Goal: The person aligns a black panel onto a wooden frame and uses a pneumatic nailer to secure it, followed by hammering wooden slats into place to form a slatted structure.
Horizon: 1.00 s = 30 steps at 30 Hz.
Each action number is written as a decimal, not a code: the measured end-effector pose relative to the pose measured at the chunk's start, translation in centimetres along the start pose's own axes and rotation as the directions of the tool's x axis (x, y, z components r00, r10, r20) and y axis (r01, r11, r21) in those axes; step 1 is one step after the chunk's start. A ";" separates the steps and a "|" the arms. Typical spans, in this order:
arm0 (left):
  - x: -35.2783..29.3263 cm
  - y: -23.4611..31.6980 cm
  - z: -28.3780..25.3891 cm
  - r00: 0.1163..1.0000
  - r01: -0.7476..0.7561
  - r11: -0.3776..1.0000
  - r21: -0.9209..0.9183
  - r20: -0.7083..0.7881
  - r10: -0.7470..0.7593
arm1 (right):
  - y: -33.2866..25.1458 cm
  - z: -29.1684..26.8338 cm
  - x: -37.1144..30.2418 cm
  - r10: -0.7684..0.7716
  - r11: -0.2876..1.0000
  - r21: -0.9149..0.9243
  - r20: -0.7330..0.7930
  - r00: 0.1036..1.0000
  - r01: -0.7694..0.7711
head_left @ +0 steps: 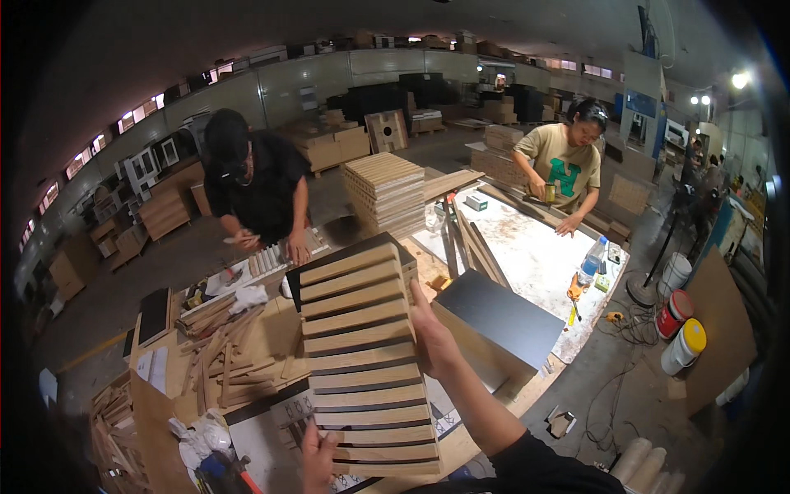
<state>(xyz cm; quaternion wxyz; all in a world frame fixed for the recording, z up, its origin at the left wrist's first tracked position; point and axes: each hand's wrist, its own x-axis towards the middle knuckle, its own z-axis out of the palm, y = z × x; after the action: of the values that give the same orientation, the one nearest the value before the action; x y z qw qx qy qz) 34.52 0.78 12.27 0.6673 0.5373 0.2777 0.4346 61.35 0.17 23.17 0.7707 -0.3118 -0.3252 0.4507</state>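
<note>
A slatted wooden panel [362, 350], pale slats with dark gaps between them, is tilted up in front of me. My right hand [431, 333] is closed around its right edge, with the fingers hidden behind it. Low on the opposite edge, my left hand [319, 455] grips the panel near its lower corner, thumb and fingertips in sight. Behind the panel's top shows a dark board edge [403, 259]. Loose wooden strips [226, 375] are heaped to the left of the panel.
A dark-topped box [498, 309] stands right of the panel. Beyond it, a white worktable [535, 255] carries a plastic bottle [592, 262] and tools. A stack of slatted panels [383, 198] rises behind. Two co-workers [255, 185] [568, 160] handle pieces across the tables. Buckets [685, 346] stand on the right.
</note>
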 end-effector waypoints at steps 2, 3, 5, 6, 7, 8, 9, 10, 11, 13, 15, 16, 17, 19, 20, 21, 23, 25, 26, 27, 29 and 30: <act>0.2 -2.5 -0.3 0.993 0.106 0.987 -0.124 -0.038 -0.112 | 0.0 1.1 -0.2 0.071 0.977 0.185 0.167 0.983 -0.102; -0.5 -2.0 1.3 0.968 0.196 0.932 -0.304 -0.094 -0.234 | 1.0 1.2 0.0 0.155 0.955 0.223 0.184 0.971 -0.194; -0.9 1.7 5.1 0.922 0.377 0.815 -0.440 0.092 -0.377 | 8.4 -3.0 2.3 0.202 0.974 0.052 0.238 0.950 -0.220; -0.9 -1.1 3.8 0.902 0.432 0.563 -0.704 0.323 -0.288 | 8.7 -1.8 1.4 0.243 0.966 0.023 0.253 0.936 -0.257; -0.5 0.2 4.8 0.884 0.457 0.570 -0.683 0.417 -0.209 | 8.7 -0.1 0.5 0.284 0.956 -0.011 0.274 0.919 -0.292; -0.6 -0.3 5.0 0.898 0.440 0.548 -0.711 0.332 -0.290 | 9.0 1.2 -0.4 0.337 0.921 0.135 0.191 0.922 -0.365; -0.7 -1.0 5.2 0.895 0.422 0.527 -0.738 0.248 -0.370 | 8.7 2.4 -1.0 0.321 0.929 0.167 0.079 0.944 -0.330; -0.9 -1.2 5.7 0.861 0.416 0.492 -0.765 0.156 -0.484 | 9.1 2.2 -1.1 0.339 0.925 0.170 0.041 0.940 -0.340; -1.1 -1.6 5.4 0.856 0.424 0.490 -0.761 0.161 -0.491 | 9.7 1.8 -1.0 0.355 0.921 0.174 0.001 0.935 -0.350; -1.3 -2.4 4.7 0.799 0.475 0.131 -0.870 0.364 -0.478 | 11.1 0.8 -0.4 0.357 0.912 0.246 -0.082 0.931 -0.328; -1.1 2.2 7.5 0.778 0.430 0.213 -0.877 0.240 -0.581 | 10.8 1.1 -0.1 0.311 0.925 0.265 -0.115 0.943 -0.273; -1.4 3.3 7.6 0.810 0.428 0.218 -0.877 0.265 -0.523 | 10.2 1.8 -0.4 0.417 0.852 0.363 -0.035 0.908 -0.378; -1.4 4.0 7.8 0.827 0.449 0.218 -0.867 0.310 -0.470 | 10.8 1.7 0.0 0.420 0.827 0.417 -0.014 0.907 -0.376; -1.4 4.9 7.9 0.838 0.464 0.287 -0.838 0.311 -0.449 | 10.9 2.0 -0.2 0.429 0.831 0.399 -0.016 0.903 -0.388; -1.6 5.2 7.9 0.843 0.468 0.308 -0.829 0.314 -0.437 | 11.2 2.1 -0.1 0.418 0.838 0.398 -0.027 0.908 -0.374; -1.7 5.3 8.1 0.849 0.468 0.329 -0.820 0.315 -0.423 | 11.3 1.9 -0.2 0.408 0.843 0.397 -0.034 0.912 -0.362; -1.8 5.2 7.9 0.860 0.478 0.357 -0.803 0.343 -0.379 | 9.8 2.5 -0.6 0.381 0.846 0.393 0.030 0.924 -0.361; -1.8 5.0 7.9 0.873 0.472 0.392 -0.790 0.359 -0.329 | 10.4 2.2 -0.4 0.428 0.838 0.376 -0.004 0.904 -0.396; -1.8 4.9 7.9 0.871 0.478 0.398 -0.783 0.366 -0.327 | 10.3 2.1 -0.4 0.431 0.836 0.377 0.000 0.902 -0.400; -1.8 4.8 7.9 0.870 0.482 0.406 -0.777 0.370 -0.324 | 10.1 2.0 -0.5 0.420 0.835 0.386 0.013 0.907 -0.392; -2.0 4.9 8.3 0.884 0.453 0.411 -0.791 0.339 -0.322 | 10.2 2.1 -0.5 0.451 0.813 0.414 -0.004 0.893 -0.409; -2.2 4.9 8.5 0.891 0.437 0.413 -0.799 0.321 -0.321 | 10.2 2.1 -0.6 0.449 0.824 0.403 -0.036 0.893 -0.398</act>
<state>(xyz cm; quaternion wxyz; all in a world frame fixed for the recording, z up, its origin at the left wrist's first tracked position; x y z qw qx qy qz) 39.23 -4.99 19.09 0.9387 0.0846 0.1008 0.3187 54.42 4.05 16.41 0.7164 -0.2474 -0.1021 0.6443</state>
